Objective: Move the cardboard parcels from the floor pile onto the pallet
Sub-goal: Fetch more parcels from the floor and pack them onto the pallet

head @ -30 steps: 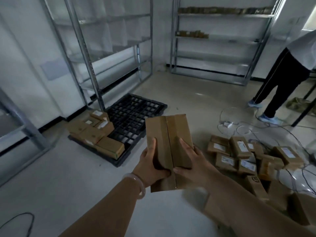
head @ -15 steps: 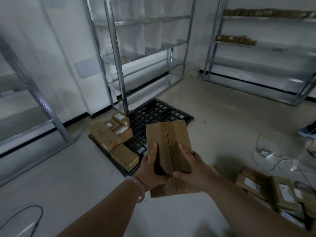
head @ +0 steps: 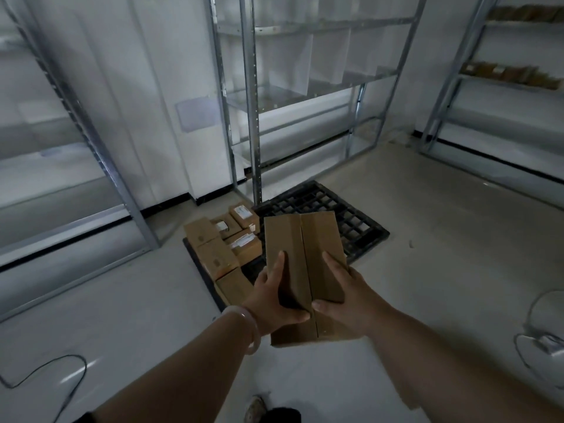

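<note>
Brown rectangular cardboard parcel is being gripped at its sides by left hand and right hand; it is needing level lowering onto the bare right of the black plastic grid pallet.

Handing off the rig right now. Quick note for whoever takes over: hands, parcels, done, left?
Left hand and right hand both grip the held cardboard parcel, in the air short of the black pallet; one box or two, cannot tell.
Done: stacked parcels line its left edge.
Left: set this one on the bare grid; floor pile out of view.
</note>
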